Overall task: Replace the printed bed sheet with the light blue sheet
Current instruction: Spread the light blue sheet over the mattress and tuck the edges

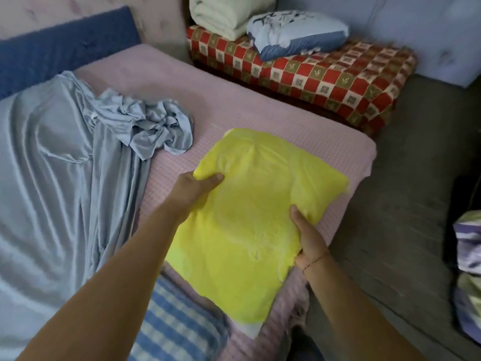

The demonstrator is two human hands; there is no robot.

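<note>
Yellow pillow [257,212] gripped at left edge by left hand [197,186], right edge by right hand [309,238]; light blue sheet [65,165] bunched on bed's [260,105] left side.

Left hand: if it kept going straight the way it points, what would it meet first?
The left hand grips the yellow cushion, so that comes first. Beyond it lies pink mattress, then probably the red checked cover; depth is unclear.
</note>
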